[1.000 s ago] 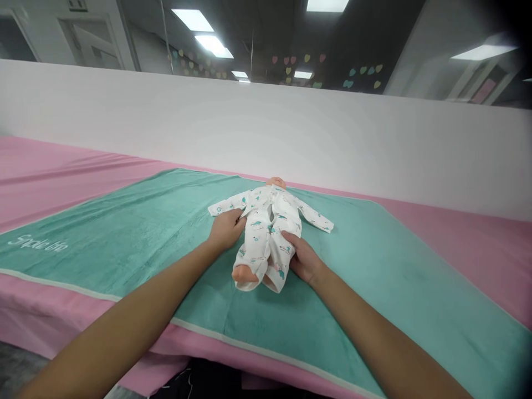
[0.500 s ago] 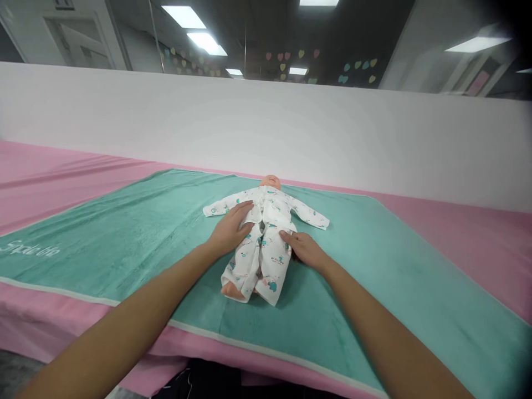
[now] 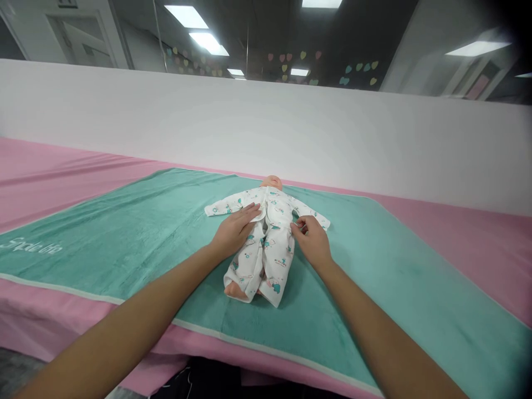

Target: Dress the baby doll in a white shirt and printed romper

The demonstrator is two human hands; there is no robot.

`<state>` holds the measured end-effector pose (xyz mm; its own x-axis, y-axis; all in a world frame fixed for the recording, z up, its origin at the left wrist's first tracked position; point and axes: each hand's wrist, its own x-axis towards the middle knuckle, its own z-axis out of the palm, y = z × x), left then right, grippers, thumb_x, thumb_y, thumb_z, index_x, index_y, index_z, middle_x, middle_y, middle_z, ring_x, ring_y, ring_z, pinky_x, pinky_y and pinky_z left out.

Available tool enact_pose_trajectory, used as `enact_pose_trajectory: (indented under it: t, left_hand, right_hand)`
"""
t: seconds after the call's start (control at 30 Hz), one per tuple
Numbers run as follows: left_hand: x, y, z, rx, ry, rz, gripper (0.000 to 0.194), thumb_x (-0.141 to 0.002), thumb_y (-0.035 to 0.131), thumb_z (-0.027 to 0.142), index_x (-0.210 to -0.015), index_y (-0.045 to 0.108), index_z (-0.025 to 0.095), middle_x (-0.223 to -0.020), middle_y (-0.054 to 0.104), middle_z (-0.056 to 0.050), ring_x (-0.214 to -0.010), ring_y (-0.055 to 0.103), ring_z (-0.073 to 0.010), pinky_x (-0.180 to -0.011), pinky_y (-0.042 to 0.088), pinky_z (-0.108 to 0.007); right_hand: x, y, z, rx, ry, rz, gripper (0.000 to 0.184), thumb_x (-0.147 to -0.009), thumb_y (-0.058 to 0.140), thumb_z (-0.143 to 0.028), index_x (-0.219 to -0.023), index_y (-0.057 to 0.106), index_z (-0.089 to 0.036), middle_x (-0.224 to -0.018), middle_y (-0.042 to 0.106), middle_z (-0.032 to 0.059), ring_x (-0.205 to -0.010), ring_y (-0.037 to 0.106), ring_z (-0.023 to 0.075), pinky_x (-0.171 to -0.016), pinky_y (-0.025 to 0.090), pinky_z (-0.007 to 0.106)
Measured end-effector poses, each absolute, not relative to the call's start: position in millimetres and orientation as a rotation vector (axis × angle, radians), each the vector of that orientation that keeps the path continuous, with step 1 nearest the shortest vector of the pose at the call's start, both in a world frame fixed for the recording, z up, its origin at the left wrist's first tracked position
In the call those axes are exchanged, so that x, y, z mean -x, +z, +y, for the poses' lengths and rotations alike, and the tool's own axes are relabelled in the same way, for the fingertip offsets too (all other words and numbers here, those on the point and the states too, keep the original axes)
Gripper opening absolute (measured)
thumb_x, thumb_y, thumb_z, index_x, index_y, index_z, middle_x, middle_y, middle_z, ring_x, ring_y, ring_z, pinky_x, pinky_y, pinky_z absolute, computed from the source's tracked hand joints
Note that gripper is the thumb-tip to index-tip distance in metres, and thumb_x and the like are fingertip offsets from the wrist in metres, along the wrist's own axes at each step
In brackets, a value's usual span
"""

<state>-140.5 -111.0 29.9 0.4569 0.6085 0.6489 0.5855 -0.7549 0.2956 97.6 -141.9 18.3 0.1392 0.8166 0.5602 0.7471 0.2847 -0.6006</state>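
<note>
From afar I had the baby doll lying on the teal blanket, my left hand flat over its shirt, probably steadying it; my right hand curled at its waist, whether pinching anything I couldn't tell.

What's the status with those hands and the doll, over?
Left hand laid on the printed outfit. Right hand at its opposite side, perhaps pinching cloth. Doll lying on green blanket; nothing seen blocking either hand.
</note>
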Motion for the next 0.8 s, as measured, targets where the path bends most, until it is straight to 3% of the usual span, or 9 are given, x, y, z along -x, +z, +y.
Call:
enact_pose_trajectory:
  t: [0.13,0.3,0.4,0.8]
  left_hand:
    - [139.3,31.5,-114.1,-2.649,1.185,1.060,0.037,-0.094,0.034,0.027,-0.125,0.054,0.022,-0.137,0.050,-0.001,-0.129,0.042,-0.0159,-0.110,0.036,-0.039]
    - [139.4,31.1,-113.8,-2.668,1.245,1.026,0.035,-0.094,0.036,0.028,-0.121,0.057,0.021,-0.131,0.055,-0.003,-0.125,0.047,-0.0159,-0.107,0.039,-0.037]
    - [139.4,30.7,-112.6,-2.677,1.243,1.022,0.032,-0.094,0.038,0.027,-0.116,0.060,0.020,-0.126,0.059,-0.004,-0.119,0.051,-0.0166,-0.104,0.041,-0.038]
    - [140.2,34.5,-115.9,-2.663,1.233,1.012,0.029,-0.093,0.038,0.026,-0.108,0.062,0.021,-0.114,0.063,-0.005,-0.109,0.055,-0.0174,-0.097,0.044,-0.035]
  right_hand:
    - [-93.4,21.8,-147.1,1.379,0.022,-1.669,0.016,-0.085,0.045,-0.031,-0.074,0.052,-0.022,-0.080,0.056,0.0023,-0.070,0.050,0.0155,-0.069,0.039,0.030]
    - [-87.7,24.5,-150.7,1.336,0.031,-1.718,0.013,-0.086,0.045,-0.029,-0.078,0.053,-0.023,-0.085,0.056,0.0026,-0.075,0.051,0.0159,-0.068,0.039,0.029]
    - [-87.3,20.8,-146.7,1.347,0.119,-1.743,0.011,-0.085,0.049,-0.032,-0.084,0.053,-0.023,-0.092,0.054,0.0030,-0.079,0.051,0.0161,-0.068,0.039,0.029]
    - [-97.5,15.5,-142.7,1.254,0.516,-1.748,0.033,-0.077,0.060,-0.051,-0.092,0.051,-0.023,-0.087,0.052,0.0012,-0.077,0.049,0.0158,-0.070,0.042,0.031]
